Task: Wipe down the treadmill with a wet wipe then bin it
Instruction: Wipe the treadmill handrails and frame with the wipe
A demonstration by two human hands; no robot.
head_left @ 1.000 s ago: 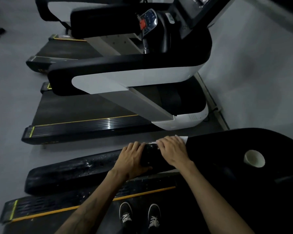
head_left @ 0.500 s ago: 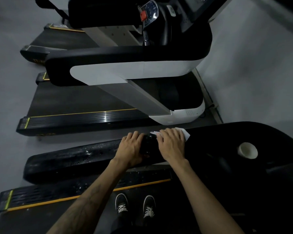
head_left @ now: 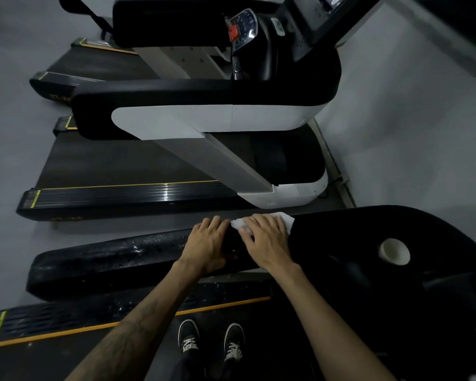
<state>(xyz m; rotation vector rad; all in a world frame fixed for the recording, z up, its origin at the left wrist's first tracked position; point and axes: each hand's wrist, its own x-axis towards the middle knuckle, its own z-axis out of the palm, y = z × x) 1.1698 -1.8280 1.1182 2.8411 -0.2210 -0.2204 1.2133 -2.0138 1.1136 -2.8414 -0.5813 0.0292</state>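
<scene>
We stand on the treadmill (head_left: 66,320) belt, our two shoes (head_left: 212,343) side by side near the bottom edge of the view, just inside the yellow-striped side rail (head_left: 99,312). Both hands lie on the black handrail (head_left: 107,259) that runs across in front of us. Our left hand (head_left: 206,243) lies over the rail's top, fingers curled over its far edge and the thumb low on the near side, so it grips the rail. Our right hand (head_left: 267,240) sits just beside it, fingers spread and laid flat, pressing the white wet wipe (head_left: 283,220) against the rail's far edge. The wipe pokes out past the fingertips on both sides, bunched on the left, a flat corner on the right. A narrow strip of bare rail shows between the two hands.

To the left of our left hand the rail glistens with droplets all the way to its rounded end. To the right it widens into the dark console (head_left: 396,298), where a pale cup (head_left: 393,251) sits in a round holder, well apart from our right hand.

Beyond the rail's far edge a band of grey floor (head_left: 121,224) separates us from the next treadmill (head_left: 204,119).
</scene>
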